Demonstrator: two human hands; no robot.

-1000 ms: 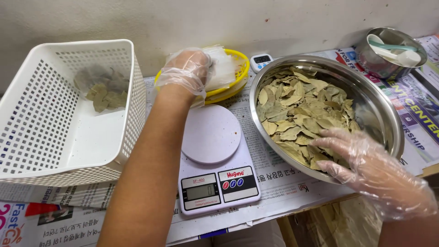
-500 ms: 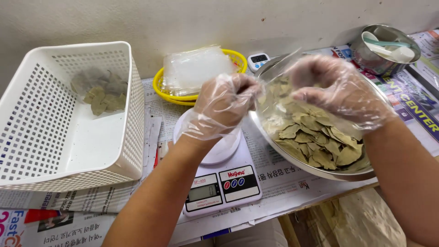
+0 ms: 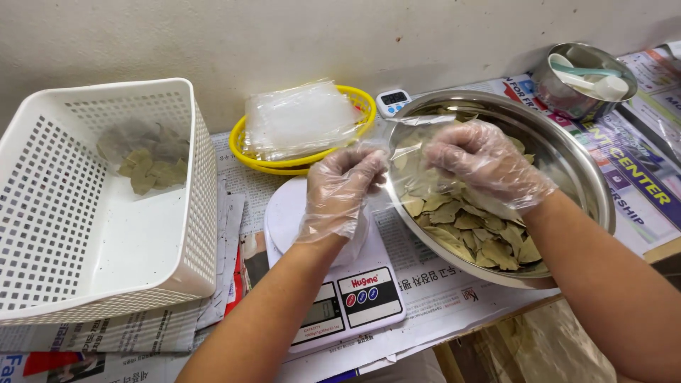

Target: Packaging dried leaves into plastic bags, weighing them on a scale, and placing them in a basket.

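Both my hands wear thin clear gloves. My left hand (image 3: 345,186) and my right hand (image 3: 477,160) together hold a small clear plastic bag (image 3: 410,159), stretched between them above the near left rim of a large steel bowl (image 3: 576,164) holding dried bay leaves (image 3: 474,225). Under my left hand sits a white digital kitchen scale (image 3: 339,298) with a round platform.
A yellow basket (image 3: 241,139) stacked with clear bags stands behind the scale. A white perforated basket (image 3: 50,213) at left holds filled leaf bags (image 3: 145,157). A small white timer (image 3: 392,101) and a steel cup (image 3: 567,99) with spoons lie at the back. Newspaper covers the table.
My left hand left the stack in the yellow basket with a clear bag and came over the scale; my right hand rose from the leaves and now grips the bag too.
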